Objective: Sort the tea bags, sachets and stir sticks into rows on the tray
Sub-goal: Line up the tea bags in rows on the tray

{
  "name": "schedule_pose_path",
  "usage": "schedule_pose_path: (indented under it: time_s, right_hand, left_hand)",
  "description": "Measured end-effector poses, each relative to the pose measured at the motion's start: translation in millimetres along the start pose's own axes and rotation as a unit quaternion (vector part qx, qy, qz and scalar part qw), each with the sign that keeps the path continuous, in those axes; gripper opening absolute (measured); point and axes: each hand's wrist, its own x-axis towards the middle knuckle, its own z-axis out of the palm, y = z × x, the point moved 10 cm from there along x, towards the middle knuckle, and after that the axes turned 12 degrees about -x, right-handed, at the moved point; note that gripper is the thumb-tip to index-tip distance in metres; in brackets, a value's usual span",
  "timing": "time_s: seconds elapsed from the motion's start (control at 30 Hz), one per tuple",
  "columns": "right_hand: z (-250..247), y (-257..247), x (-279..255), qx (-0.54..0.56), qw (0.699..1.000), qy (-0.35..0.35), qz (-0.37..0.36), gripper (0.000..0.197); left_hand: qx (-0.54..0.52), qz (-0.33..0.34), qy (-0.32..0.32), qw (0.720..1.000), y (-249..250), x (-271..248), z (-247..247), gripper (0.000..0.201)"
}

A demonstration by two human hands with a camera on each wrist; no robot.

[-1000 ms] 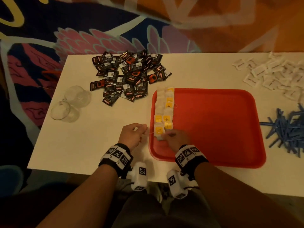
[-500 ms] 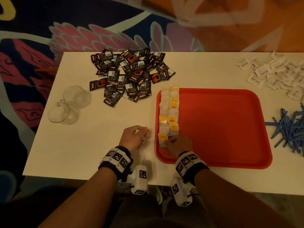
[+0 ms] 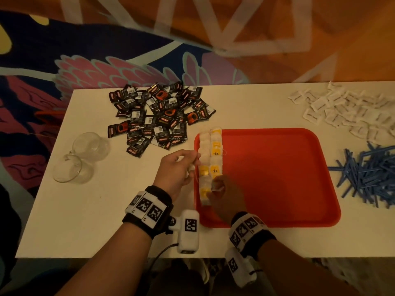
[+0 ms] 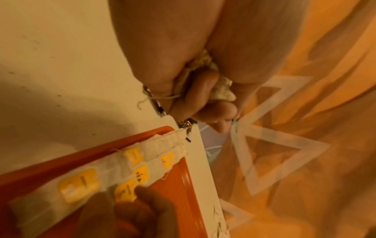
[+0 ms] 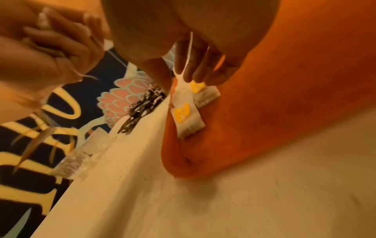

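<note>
On the far left of the white table (image 3: 89, 221) I see two glass cups (image 3: 83, 157) lying on their sides, then a pile of black sachets (image 3: 158, 116). My left hand (image 3: 177, 169) is closed around a bunch of tea bags (image 4: 205, 77), just beside the left rim of the red tray (image 3: 277, 178). Two rows of tea bags (image 3: 210, 159) lie along the tray's left edge. My right hand (image 3: 226, 195) is over the near end of these rows, its fingers pinching one tea bag (image 3: 217, 185). On the right lie white sachets (image 3: 346, 110) and blue stir sticks (image 3: 372, 174), both on the table.
</note>
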Motion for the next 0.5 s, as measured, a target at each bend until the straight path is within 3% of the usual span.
schedule_pose_path:
  time_s: [0.13,0.23,0.37,0.5]
  right_hand:
    - [-12.4,-52.8,5.2,0.05,0.993,-0.05,-0.089,0.052]
    - [-24.5,-83.0,7.4,0.153,0.975,-0.088,-0.134,0.034]
    - [-48.0,-103.7,7.0,0.151,0.97,-0.092,-0.168,0.016]
    - [-73.2,-109.6,11.5,0.237,0.959,-0.087,-0.126,0.003]
  left_hand:
    - [0.011,-0.006,-0.046,0.999,15.4,-0.2,25.0,0.022]
    - [-0.035,-0.02,-0.083,0.996,25.8,-0.2,39.9,0.032]
    - [-0.146,-0.048,-0.087,0.984,34.4,0.1,42.8,0.043]
    - [-0.147,-0.018,-0.075,0.986,42.6,-3.3,41.6,0.045]
